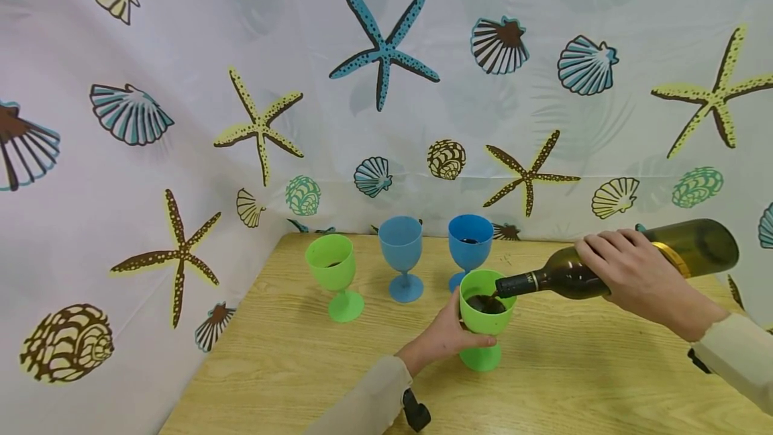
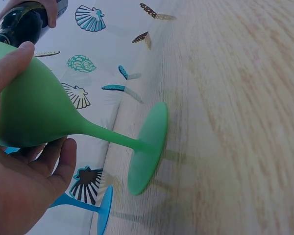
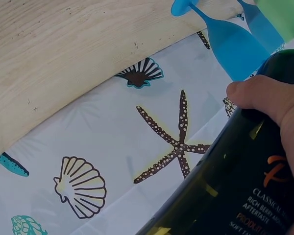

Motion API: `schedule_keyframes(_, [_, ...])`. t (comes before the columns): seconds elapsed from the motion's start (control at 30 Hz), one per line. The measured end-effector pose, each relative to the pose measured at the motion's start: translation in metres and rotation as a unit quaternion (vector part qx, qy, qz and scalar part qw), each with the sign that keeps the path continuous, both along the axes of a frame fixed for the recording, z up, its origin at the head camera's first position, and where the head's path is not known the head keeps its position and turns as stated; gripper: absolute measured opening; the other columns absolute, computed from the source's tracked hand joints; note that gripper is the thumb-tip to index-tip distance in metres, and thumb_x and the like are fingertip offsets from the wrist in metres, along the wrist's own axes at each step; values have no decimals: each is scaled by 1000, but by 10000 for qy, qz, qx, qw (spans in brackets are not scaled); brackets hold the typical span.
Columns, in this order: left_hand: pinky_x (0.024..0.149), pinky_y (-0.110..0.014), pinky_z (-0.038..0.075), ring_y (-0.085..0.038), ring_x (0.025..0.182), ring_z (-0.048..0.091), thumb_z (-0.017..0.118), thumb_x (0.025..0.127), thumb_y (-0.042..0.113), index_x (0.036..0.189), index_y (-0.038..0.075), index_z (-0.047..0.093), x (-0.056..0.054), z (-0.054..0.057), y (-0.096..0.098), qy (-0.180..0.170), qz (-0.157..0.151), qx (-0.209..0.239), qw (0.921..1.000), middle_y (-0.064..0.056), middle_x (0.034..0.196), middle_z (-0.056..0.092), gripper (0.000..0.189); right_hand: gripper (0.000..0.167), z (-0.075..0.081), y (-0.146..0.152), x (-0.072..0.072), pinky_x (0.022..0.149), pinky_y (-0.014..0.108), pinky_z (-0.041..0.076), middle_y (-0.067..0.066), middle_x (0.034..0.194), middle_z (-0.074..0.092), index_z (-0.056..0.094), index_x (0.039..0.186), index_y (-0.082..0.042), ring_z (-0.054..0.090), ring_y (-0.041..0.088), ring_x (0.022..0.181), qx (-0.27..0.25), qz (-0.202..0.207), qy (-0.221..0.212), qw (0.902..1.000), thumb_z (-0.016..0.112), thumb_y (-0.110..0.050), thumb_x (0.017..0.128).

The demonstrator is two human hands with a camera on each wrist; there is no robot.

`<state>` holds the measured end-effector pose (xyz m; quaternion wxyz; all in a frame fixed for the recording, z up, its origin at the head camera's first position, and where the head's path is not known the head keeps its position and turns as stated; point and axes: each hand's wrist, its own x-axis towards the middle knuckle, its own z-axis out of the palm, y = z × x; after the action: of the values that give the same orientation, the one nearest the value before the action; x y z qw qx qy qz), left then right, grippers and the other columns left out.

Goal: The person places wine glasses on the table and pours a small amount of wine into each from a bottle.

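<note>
My right hand (image 1: 634, 274) grips a dark green wine bottle (image 1: 694, 247) round its body, tilted with the neck pointing left. The bottle's mouth is over the rim of a light green goblet (image 1: 481, 356), and dark liquid runs into it. A dark pool lies inside that goblet. Around the goblet's bowl curls my left hand (image 1: 443, 337), thumb on the near side. In the left wrist view the goblet's foot (image 2: 149, 149) stands on the wooden table. Part of the bottle's label (image 3: 264, 205) shows in the right wrist view.
Behind stand a dark blue goblet (image 1: 470, 247) with dark liquid, a lighter blue goblet (image 1: 401, 247), and another green goblet (image 1: 331, 267) holding some dark liquid. They share the wooden table (image 1: 290, 368). A white curtain (image 1: 314, 119) printed with shells and starfish hangs around the table.
</note>
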<state>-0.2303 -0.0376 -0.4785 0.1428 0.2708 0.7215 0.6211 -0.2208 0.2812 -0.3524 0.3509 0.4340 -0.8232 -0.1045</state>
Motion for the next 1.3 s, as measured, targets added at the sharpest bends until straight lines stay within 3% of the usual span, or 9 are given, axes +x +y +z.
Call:
schedule_keyframes(0.2, [96, -33, 42, -12, 115, 50, 78, 79, 11, 141, 28, 24, 1, 0, 0, -10, -40, 48, 10000, 5, 127, 48, 83, 90, -7, 0, 5, 74, 53, 46, 22, 104, 59, 53, 117, 7, 57, 39, 88, -246, -108, -205, 9994, 93, -18, 40])
schedule_keyframes(0.53, [94, -31, 43, -12, 115, 50, 78, 80, 11, 141, 28, 24, 1, -1, -1, 49, -75, 70, 9999, 5, 127, 46, 83, 101, -26, 4, 9, 73, 55, 47, 23, 104, 60, 53, 118, 9, 59, 40, 88, -449, -424, -506, 9968, 95, -30, 35])
schedule_keyframes(1.0, [93, -31, 44, -12, 115, 50, 78, 80, 11, 141, 29, 24, 0, -3, -1, -21, -94, 81, 9999, 4, 127, 46, 84, 98, -40, 3, 15, 72, 55, 48, 23, 102, 60, 52, 119, 9, 59, 39, 87, -867, -598, -922, 9902, 95, -28, 39])
schedule_keyframes(1.3, [93, -32, 44, -13, 114, 50, 78, 79, 8, 140, 29, 25, -1, -2, -1, -50, -88, 127, 9999, 4, 127, 47, 84, 96, -47, 3, 14, 72, 54, 48, 24, 105, 59, 51, 120, 11, 58, 39, 91, -991, -507, -1001, 9887, 94, -23, 42])
